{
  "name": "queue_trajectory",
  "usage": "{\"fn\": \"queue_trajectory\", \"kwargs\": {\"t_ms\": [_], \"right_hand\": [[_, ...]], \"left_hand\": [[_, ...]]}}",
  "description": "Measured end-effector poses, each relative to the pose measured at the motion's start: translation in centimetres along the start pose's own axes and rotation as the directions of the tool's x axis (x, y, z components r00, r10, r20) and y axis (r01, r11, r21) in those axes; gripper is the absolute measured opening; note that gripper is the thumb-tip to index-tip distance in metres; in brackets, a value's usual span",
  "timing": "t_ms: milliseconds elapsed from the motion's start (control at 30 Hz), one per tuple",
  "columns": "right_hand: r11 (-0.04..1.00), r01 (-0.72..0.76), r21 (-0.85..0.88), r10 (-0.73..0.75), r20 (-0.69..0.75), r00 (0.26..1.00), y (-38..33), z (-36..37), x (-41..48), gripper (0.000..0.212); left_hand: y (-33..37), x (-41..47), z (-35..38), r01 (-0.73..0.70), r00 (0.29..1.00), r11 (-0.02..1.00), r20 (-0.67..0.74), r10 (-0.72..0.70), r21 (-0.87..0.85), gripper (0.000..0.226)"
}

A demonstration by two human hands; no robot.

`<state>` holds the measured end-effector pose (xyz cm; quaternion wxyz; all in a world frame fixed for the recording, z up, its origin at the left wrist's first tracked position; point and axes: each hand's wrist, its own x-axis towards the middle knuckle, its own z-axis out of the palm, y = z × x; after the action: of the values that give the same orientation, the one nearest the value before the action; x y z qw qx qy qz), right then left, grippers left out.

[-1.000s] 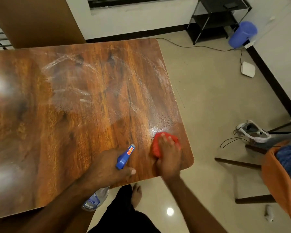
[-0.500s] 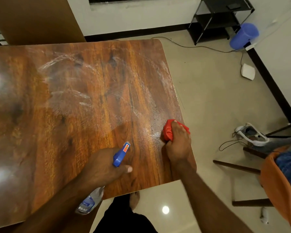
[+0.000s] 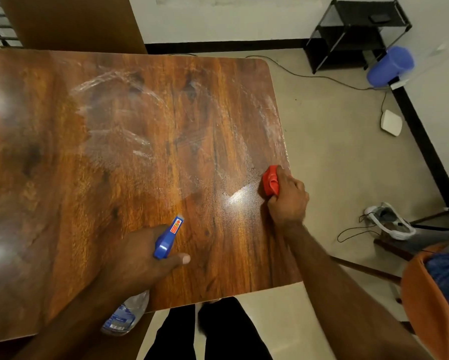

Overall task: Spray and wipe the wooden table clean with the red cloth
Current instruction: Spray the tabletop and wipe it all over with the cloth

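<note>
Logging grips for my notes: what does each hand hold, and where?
The left hand grips the spray bottle at its neck, just below the blue trigger head. The right hand holds the bunched red cloth by its right side.

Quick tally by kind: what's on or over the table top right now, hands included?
hands: 2 (left hand, right hand)
red cloth: 1
spray bottle: 1
Total: 4

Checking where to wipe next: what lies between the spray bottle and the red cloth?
Head view: only bare wooden table, beaded with spray droplets, separates spray bottle from red cloth.
</note>
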<state>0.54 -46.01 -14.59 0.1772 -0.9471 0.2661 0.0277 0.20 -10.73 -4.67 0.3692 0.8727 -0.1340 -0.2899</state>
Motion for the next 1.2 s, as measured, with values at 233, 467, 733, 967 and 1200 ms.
{"fn": "queue_trajectory", "kwargs": {"t_ms": [233,467,733,967,1200], "right_hand": [[0.948,0.318,0.033,-0.319,0.172,0.932,-8.4,3.2,-6.2,0.088],[0.998,0.048,-0.047,-0.048,0.012,0.999,-0.4,-0.4,0.2,0.088],[0.997,-0.065,0.047,0.066,-0.018,0.998,-8.8,2.1,-1.3,0.082],[0.937,0.348,-0.015,-0.333,0.261,0.906,-20.7,8.7,-7.7,0.087],[0.692,0.721,0.037,-0.644,0.482,0.594,-27.8,11.6,-9.8,0.085]], "left_hand": [[-0.2,-0.8,-0.2,0.055,0.997,0.996,-0.057,-0.059,-0.072,0.052],[0.5,-1.4,-0.9,0.089,0.988,0.991,-0.12,-0.1,-0.097,0.043],[0.1,-2.4,-1.8,0.127,0.978,0.981,-0.148,-0.149,-0.146,0.044],[-0.6,-3.2,-3.4,0.252,0.942,0.957,-0.19,-0.277,-0.143,0.035],[-0.9,-4.2,-5.2,0.358,0.916,0.925,-0.145,-0.375,-0.126,0.032]]}}
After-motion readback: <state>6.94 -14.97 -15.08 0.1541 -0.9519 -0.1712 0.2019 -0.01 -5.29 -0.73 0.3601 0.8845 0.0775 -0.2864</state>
